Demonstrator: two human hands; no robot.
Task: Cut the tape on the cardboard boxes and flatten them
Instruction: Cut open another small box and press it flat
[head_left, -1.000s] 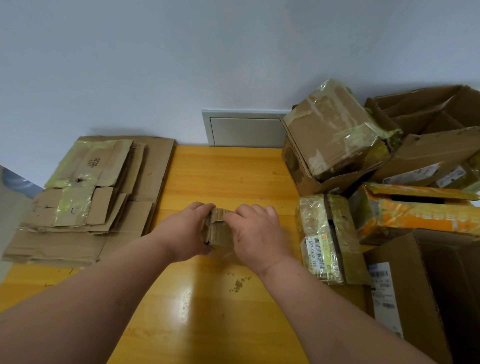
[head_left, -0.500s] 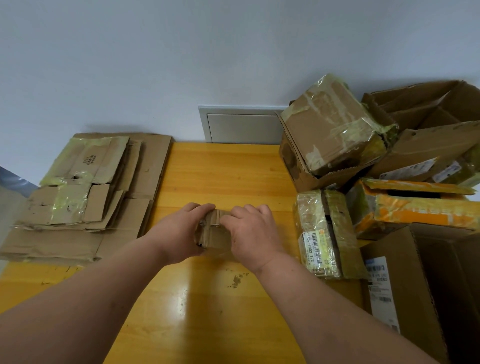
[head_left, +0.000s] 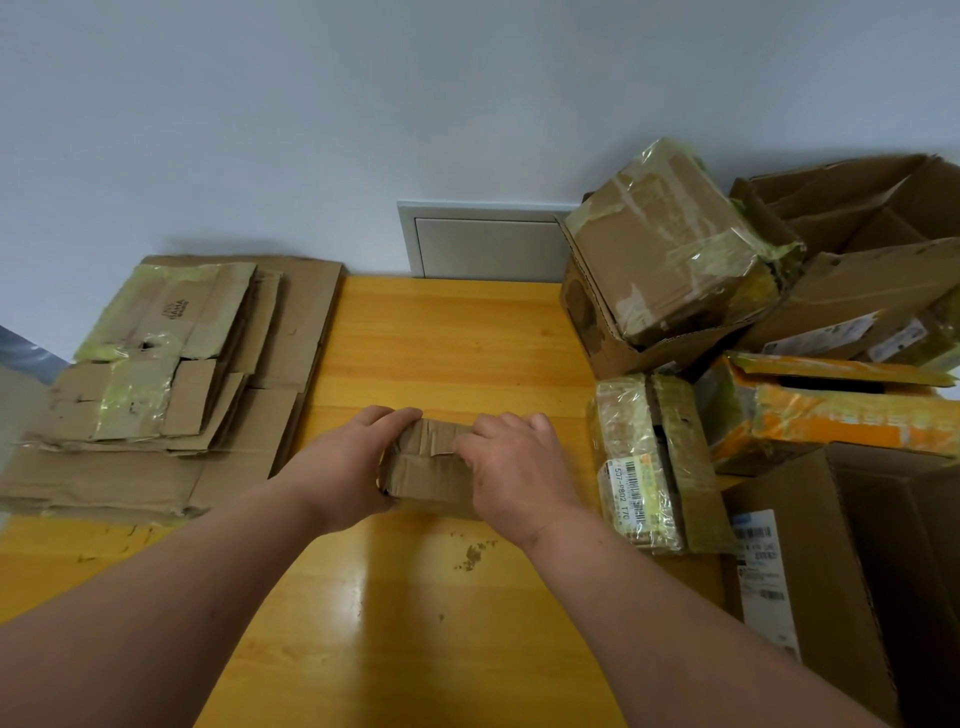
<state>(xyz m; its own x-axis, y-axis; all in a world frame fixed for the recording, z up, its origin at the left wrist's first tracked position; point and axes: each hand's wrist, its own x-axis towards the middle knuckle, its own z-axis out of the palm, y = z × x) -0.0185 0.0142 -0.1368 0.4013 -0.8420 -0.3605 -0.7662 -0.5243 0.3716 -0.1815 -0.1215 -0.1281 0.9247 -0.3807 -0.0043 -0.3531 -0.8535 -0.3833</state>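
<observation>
Spanning most of the view, the yellow wooden table (head_left: 447, 332) carried all items and met a pale wall (head_left: 363, 104) at its far edge, where a grey recessed panel (head_left: 483, 244) was set. On the right side stood a pile of unflattened boxes (head_left: 852, 291), including a large open carton (head_left: 831, 571) at the near right corner, a tape-wrapped brown box (head_left: 670, 244) tilted inside another carton, an orange-taped box (head_left: 831, 410), and a small tape-covered box bearing a barcode label (head_left: 644, 457). On the left side lay a stack of flattened cardboard (head_left: 161, 374), with greenish tape on the upper sheets. At the centre of the table, near the barcode-labelled box and well apart from the stack, sat a small brown cardboard box (head_left: 423, 460), its surface creased. The left hand (head_left: 348, 462) gripped the left end of this box, fingers curled over its far top edge. The right hand (head_left: 514, 467) gripped the right end, fingers curled over the top. Small cardboard crumbs (head_left: 471, 555) lay on the table nearer the person.
</observation>
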